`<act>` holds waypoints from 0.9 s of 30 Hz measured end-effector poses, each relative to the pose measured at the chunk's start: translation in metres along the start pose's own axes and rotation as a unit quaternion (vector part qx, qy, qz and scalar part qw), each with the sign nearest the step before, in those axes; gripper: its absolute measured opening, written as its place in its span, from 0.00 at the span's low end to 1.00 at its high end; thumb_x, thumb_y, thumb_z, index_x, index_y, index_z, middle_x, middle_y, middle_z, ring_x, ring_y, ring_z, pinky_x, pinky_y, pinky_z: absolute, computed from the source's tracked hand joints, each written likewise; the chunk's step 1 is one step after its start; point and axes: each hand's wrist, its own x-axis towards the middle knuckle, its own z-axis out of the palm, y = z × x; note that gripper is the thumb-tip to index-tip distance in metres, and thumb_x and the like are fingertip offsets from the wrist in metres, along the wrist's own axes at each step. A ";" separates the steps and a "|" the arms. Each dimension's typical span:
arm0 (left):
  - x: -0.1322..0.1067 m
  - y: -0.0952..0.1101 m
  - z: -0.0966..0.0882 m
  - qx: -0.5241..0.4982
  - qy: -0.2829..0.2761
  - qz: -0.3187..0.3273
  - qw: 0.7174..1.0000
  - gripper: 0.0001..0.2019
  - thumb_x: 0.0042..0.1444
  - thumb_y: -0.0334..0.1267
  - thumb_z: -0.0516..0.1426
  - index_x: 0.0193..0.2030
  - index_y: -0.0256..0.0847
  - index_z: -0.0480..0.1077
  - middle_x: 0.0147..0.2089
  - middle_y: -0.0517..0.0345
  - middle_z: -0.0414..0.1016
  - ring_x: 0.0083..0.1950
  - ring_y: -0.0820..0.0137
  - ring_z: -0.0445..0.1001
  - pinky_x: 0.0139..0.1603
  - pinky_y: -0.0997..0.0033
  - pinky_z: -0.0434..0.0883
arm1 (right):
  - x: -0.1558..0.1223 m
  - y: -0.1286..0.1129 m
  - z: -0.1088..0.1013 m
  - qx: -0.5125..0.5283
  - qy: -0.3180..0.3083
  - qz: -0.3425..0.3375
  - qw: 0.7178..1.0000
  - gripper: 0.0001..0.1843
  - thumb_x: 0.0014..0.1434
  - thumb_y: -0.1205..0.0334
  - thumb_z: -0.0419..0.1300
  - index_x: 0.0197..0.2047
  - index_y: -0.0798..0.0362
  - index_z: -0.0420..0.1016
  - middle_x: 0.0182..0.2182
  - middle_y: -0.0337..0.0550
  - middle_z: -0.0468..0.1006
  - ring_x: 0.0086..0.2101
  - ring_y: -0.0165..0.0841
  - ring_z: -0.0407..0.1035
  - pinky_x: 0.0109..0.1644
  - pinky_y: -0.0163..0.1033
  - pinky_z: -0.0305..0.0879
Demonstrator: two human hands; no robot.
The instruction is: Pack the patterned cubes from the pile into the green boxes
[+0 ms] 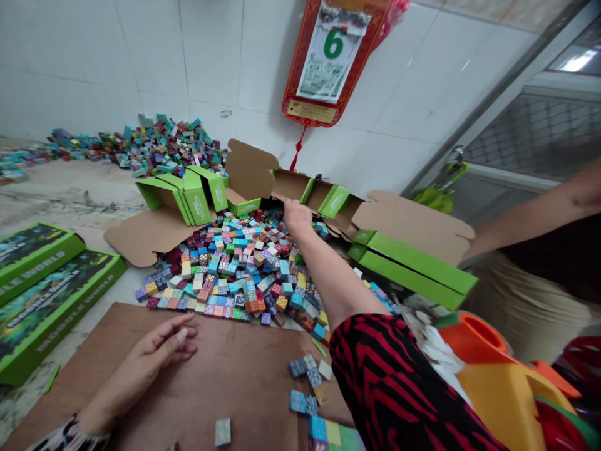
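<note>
My right hand (298,217) reaches far across a heap of small colourful printed blocks (235,257), closed at the near edge of an open green cardboard box (291,184). Its fingertips are hidden, so what they grip does not show. Above a brown board (211,369) in front, my left hand (164,351) is open, with loosely bent fingers and nothing in them. Several blocks lie on the board's right side, among them a blue-grey pair (303,403). A single pale block (223,432) sits near the front edge.
Closed green boxes (61,307) lie at the left. Open green boxes (188,194) stand behind the heap, and another long one (413,266) at the right. A second block pile (164,147) rests by the wall. Another person's arm (530,207) and orange-yellow plastic items (498,382) are at right.
</note>
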 end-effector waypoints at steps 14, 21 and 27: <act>0.003 -0.004 -0.003 -0.004 -0.005 0.012 1.000 0.36 0.41 0.58 0.66 0.55 0.41 0.69 0.47 0.48 0.76 0.42 0.63 0.77 0.47 0.62 0.74 | -0.004 0.008 -0.010 0.026 0.016 0.008 1.000 0.19 0.64 0.73 0.42 0.52 0.54 0.68 0.48 0.54 0.72 0.47 0.37 0.70 0.45 0.37 0.65; 0.001 0.000 0.000 0.000 0.003 0.005 1.000 0.38 0.39 0.59 0.66 0.56 0.40 0.69 0.48 0.47 0.75 0.41 0.62 0.77 0.47 0.62 0.74 | 0.002 0.003 -0.014 0.035 0.023 0.028 0.999 0.18 0.64 0.73 0.42 0.51 0.54 0.68 0.47 0.55 0.72 0.45 0.37 0.71 0.44 0.36 0.65; 0.002 -0.004 -0.003 -0.003 -0.003 0.011 1.000 0.37 0.41 0.58 0.66 0.56 0.41 0.69 0.48 0.48 0.75 0.42 0.63 0.77 0.47 0.62 0.74 | 0.001 0.004 -0.025 0.042 0.035 0.035 0.998 0.20 0.63 0.75 0.41 0.51 0.56 0.68 0.46 0.56 0.73 0.46 0.38 0.70 0.45 0.38 0.65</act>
